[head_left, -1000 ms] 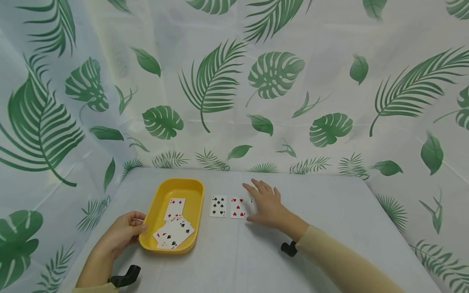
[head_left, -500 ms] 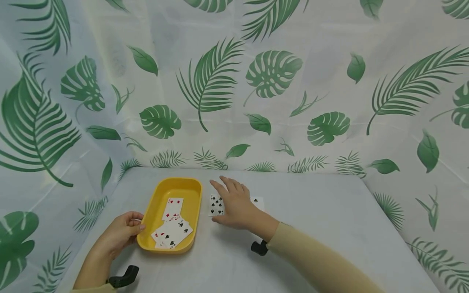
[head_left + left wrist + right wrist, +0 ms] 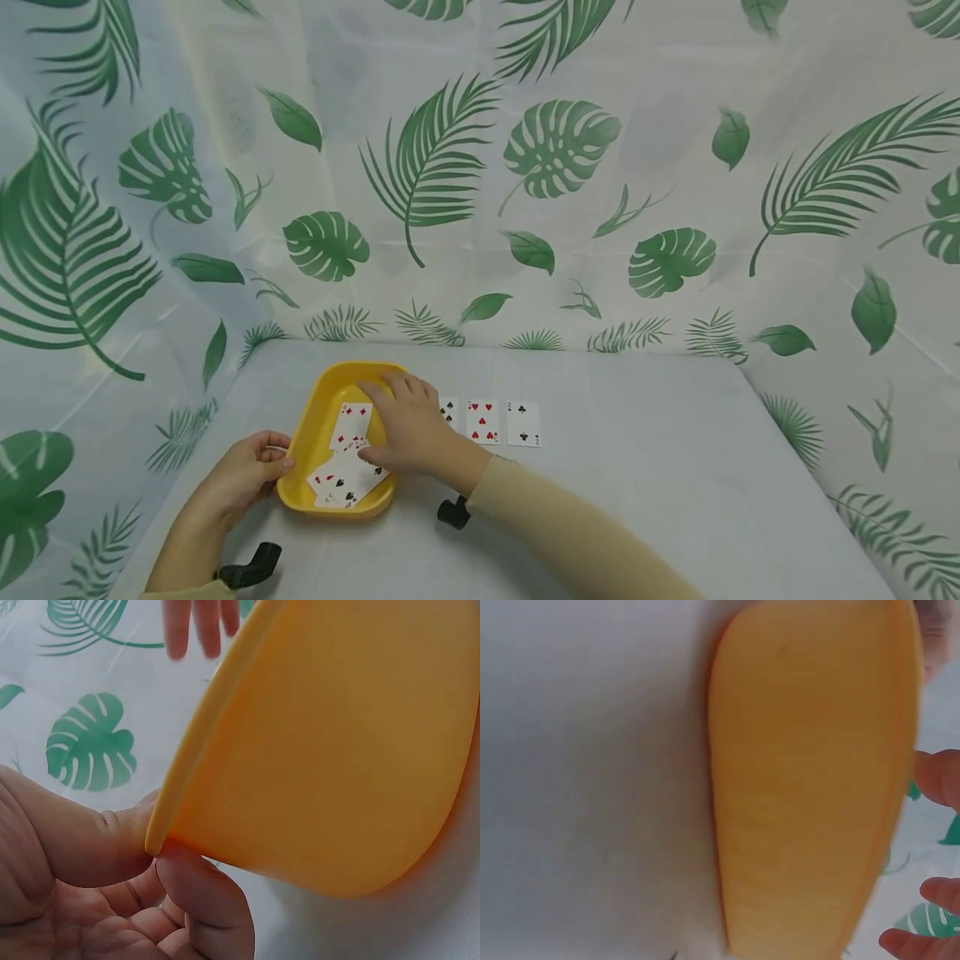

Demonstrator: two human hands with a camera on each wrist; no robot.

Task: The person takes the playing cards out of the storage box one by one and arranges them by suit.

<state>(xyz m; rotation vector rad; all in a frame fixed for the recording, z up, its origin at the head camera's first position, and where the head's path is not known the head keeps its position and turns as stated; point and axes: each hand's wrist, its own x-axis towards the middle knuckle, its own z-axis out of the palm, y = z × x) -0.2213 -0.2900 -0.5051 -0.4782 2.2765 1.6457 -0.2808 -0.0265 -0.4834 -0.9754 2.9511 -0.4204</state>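
A yellow tray (image 3: 306, 425) stands on the left part of the table, a diamond card (image 3: 349, 423) and several overlapping cards (image 3: 345, 477) lying in it. My left hand (image 3: 234, 475) pinches its left rim between thumb and curled fingers, plain in the left wrist view, where the tray wall (image 3: 322, 750) fills the right side. Over the tray's right side hovers my right hand (image 3: 416, 429), fingers spread and nothing visible in them. To its right lie a spade card (image 3: 448, 409), partly hidden by the hand, a five of hearts (image 3: 482, 421) and a two of clubs (image 3: 523, 423).
The white-covered table (image 3: 637, 492) extends to the right of the cards. Behind it hangs a white sheet (image 3: 480, 192) with green leaf prints. Black wrist devices sit under both wrists, the left one (image 3: 253, 567) near the table's front.
My right hand has moved left from above the card row to over the tray, uncovering the hearts and clubs cards and partly covering the spade card. My left hand keeps its hold on the rim.
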